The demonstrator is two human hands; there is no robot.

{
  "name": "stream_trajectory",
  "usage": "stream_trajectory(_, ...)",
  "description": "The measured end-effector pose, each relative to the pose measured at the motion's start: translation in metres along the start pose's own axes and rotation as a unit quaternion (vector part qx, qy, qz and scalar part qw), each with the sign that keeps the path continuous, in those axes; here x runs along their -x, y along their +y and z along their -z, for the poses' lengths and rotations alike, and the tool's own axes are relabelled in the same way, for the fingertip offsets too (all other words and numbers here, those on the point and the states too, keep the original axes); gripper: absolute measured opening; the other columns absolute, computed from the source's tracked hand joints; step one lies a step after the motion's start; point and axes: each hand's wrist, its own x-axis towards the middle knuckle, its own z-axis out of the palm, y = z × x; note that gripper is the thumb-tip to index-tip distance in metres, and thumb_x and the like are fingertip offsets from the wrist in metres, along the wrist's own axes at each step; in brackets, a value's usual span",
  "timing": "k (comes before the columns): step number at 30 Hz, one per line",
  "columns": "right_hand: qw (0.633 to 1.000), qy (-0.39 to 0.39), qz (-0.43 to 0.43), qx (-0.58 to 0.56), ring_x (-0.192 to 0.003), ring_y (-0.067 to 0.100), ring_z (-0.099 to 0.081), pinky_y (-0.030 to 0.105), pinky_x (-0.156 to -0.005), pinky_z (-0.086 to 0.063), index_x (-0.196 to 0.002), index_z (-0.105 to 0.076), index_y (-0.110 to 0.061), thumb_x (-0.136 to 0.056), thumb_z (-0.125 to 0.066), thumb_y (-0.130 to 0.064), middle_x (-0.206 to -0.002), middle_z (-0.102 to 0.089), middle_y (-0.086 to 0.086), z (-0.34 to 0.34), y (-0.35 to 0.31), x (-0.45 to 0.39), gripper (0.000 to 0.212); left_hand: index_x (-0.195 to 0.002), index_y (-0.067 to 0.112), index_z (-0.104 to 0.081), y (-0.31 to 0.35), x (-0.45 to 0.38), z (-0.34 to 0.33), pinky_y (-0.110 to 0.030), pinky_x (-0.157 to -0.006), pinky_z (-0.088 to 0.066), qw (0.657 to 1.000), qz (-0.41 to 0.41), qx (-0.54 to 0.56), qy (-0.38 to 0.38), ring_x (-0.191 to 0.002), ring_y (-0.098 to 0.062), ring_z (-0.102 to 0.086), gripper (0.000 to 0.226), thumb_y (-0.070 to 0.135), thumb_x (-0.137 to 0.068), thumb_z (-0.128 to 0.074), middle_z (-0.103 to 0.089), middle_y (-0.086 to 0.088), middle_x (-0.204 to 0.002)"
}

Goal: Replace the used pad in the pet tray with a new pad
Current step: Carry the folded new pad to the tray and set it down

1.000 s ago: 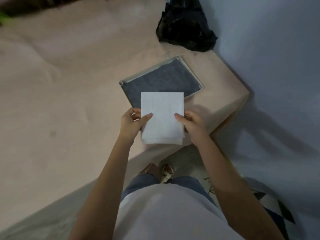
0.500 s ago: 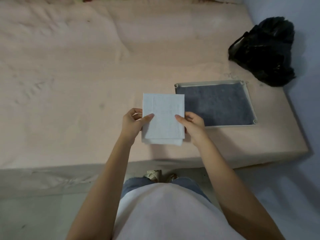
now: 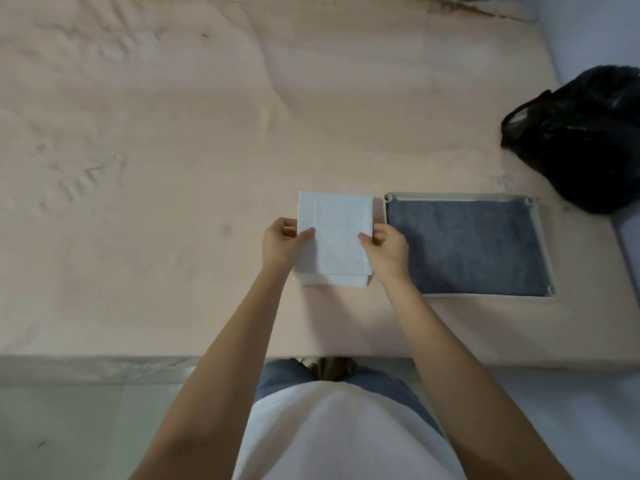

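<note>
While thumbs press on top, 2 hands (image 3: 281, 241) pinch folded pad (image 3: 334, 237).

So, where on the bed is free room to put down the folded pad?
Free: the wide pink mattress left of the folded white pad and beyond it. Crowded: the right side, where the tray with its grey pad lies near the black bag.

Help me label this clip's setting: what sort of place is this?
Probably a bedroom at home: a wide pink mattress serves as the work surface, with a pet tray and a black bag on it, by a pale wall.
</note>
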Motion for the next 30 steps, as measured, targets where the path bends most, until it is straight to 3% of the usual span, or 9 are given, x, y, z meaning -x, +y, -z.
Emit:
stream_trajectory(4, 0.996, 0.009, 0.038, 0.08, -0.089, 0.026, -0.061, 0.04, -0.081, -0.05, -0.107, -0.059, -0.004, -0.087, -0.06, -0.006, -0.097, -0.065, 0.011, -0.007, -0.007, -0.012, 0.02, -0.087, 0.019, -0.058, -0.001, -0.014, -0.009, -0.035, -0.066, -0.049, 0.997, -0.012, -0.075, 0.019, -0.07, -0.016, -0.058, 0.022, 0.03, -0.077, -0.074, -0.055, 0.012, -0.067)
stream_trajectory(11, 0.967, -0.013, 0.081, 0.239, -0.098, 0.034, -0.058, 0.041, -0.077, -0.047, -0.121, -0.048, -0.002, -0.092, -0.053, -0.007, -0.113, -0.056, 0.017, -0.006, -0.003, -0.019, 0.03, -0.099, 0.025, -0.062, 0.002, -0.021, -0.024, -0.023, -0.055, -0.036, 0.982, -0.021, -0.185, 0.031, -0.075, -0.01, -0.057, 0.025, 0.039, -0.079, -0.068, -0.056, 0.017, -0.073)
stream_trajectory(17, 0.906, -0.056, 0.095, 0.408, -0.103, 0.031, -0.056, 0.038, -0.075, -0.046, -0.118, -0.046, -0.001, -0.093, -0.047, -0.001, -0.12, -0.05, 0.015, -0.012, -0.007, -0.024, 0.025, -0.102, 0.025, -0.059, -0.001, -0.024, -0.028, -0.025, -0.06, -0.035, 0.97, -0.018, -0.241, 0.041, -0.078, -0.01, -0.056, 0.029, 0.043, -0.079, -0.066, -0.063, 0.012, -0.09)
stream_trajectory(21, 0.855, -0.075, 0.113, 0.501, -0.109, 0.031, -0.05, 0.033, -0.076, -0.048, -0.124, -0.044, 0.006, -0.09, -0.036, 0.01, -0.124, -0.045, 0.02, -0.02, -0.011, -0.025, 0.035, -0.102, 0.013, -0.054, 0.003, -0.022, -0.032, -0.032, -0.068, -0.042, 0.95, -0.025, -0.305, 0.062, -0.092, -0.022, -0.058, 0.036, 0.039, -0.081, -0.066, -0.058, -0.002, -0.105)
stream_trajectory(23, 0.835, -0.061, 0.136, 0.529, -0.114, 0.032, -0.046, 0.033, -0.083, -0.044, -0.125, -0.044, 0.007, -0.091, -0.035, 0.006, -0.126, -0.044, 0.021, -0.024, -0.012, -0.024, 0.036, -0.105, 0.006, -0.053, 0.007, -0.019, -0.034, -0.037, -0.076, -0.041, 0.92, -0.073, -0.375, 0.092, -0.099, -0.03, -0.054, 0.04, 0.033, -0.08, -0.068, -0.055, -0.011, -0.109)
stream_trajectory(26, 0.837, -0.059, 0.21, 0.502, -0.14, 0.033, -0.024, 0.037, -0.111, -0.025, -0.142, -0.031, 0.003, -0.1, -0.029, -0.013, -0.15, -0.028, 0.021, -0.026, -0.008, -0.029, 0.045, -0.119, -0.001, -0.056, 0.008, -0.018, -0.038, -0.041, -0.092, -0.04, 0.855, -0.265, -0.437, 0.089, -0.117, -0.036, -0.052, 0.041, 0.022, -0.085, -0.063, -0.056, -0.019, -0.126)
stream_trajectory(28, 0.826, -0.095, 0.266, 0.488, -0.147, 0.027, -0.001, 0.036, -0.119, -0.004, -0.149, -0.011, -0.002, -0.103, -0.02, -0.025, -0.158, -0.006, 0.014, -0.03, -0.006, -0.036, 0.052, -0.137, 0.0, -0.045, 0.005, -0.019, -0.045, -0.044, -0.112, -0.027, 0.813, -0.36, -0.457, 0.031, -0.136, -0.035, -0.037, 0.047, 0.021, -0.094, -0.051, -0.041, -0.017, -0.146)
stream_trajectory(30, 0.811, -0.106, 0.284, 0.501, -0.147, 0.023, 0.007, 0.036, -0.12, 0.003, -0.15, -0.002, -0.006, -0.102, -0.013, -0.031, -0.159, 0.002, 0.01, -0.035, -0.003, -0.043, 0.055, -0.145, 0.005, -0.032, -0.001, -0.023, -0.052, -0.042, -0.118, -0.01, 0.795, -0.372, -0.478, -0.006, -0.143, -0.03, -0.022, 0.048, 0.022, -0.1, -0.036, -0.028, -0.012, -0.153)
